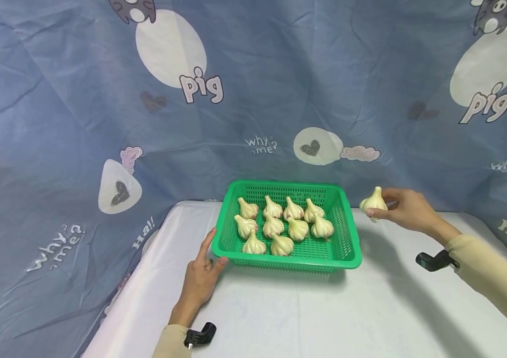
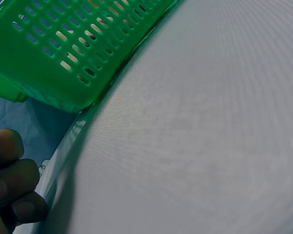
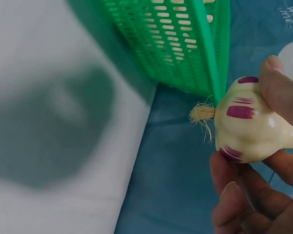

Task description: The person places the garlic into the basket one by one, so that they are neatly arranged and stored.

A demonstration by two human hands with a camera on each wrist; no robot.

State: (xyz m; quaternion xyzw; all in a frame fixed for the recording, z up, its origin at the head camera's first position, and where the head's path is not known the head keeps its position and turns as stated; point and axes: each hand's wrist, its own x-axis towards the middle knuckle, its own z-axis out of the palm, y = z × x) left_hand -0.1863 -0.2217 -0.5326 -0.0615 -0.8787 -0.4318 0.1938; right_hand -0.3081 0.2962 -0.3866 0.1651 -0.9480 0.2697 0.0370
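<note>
My right hand (image 1: 410, 210) pinches a garlic bulb (image 1: 374, 201) between thumb and fingers, above the table to the right of the green basket (image 1: 289, 261). In the right wrist view, the bulb (image 3: 256, 127) shows purple streaks and a tuft of dry roots pointing toward the basket. Near the basket's left front corner is my left hand (image 1: 199, 279), its index finger straight along the left side and its thumb at the front rim. Its other fingers (image 2: 19, 180) bend loosely beneath. Several garlic bulbs (image 1: 281, 245) lie in rows inside the basket, stems mostly upward.
The basket stands on a white-covered table (image 1: 289, 313), near its back edge. Behind and to the left hangs a blue printed cloth (image 1: 253, 99). In the head view, each wrist carries a small black camera mount (image 1: 200, 336).
</note>
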